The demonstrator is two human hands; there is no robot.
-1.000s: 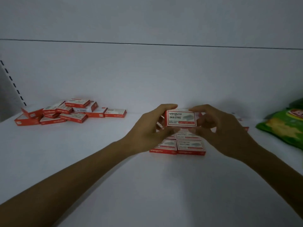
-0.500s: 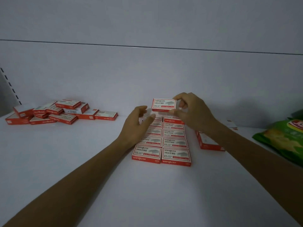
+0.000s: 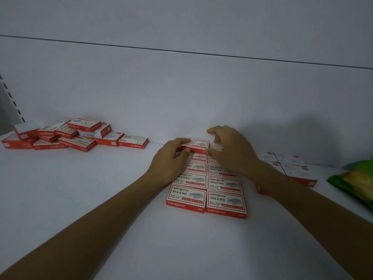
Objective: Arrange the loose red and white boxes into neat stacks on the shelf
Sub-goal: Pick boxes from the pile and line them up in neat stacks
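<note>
Since half a second ago you have lowered the box (image 3: pixel 196 146) from the air to the far end of the grid (image 3: pixel 187 196), left column, probably so that it carries the row on flush with its neighbours. Your left hand (image 3: pixel 170 158) reaches along the grid's left side, its fingers curled on the box's left end, likely squaring it. Your right hand (image 3: pixel 232 151) arches over the grid's far end, thumb at the box's near edge and fingers half open above. Whether they touch the box can't be told. The pile (image 3: pixel 76 136) lies well left of the grid, unsorted.
</note>
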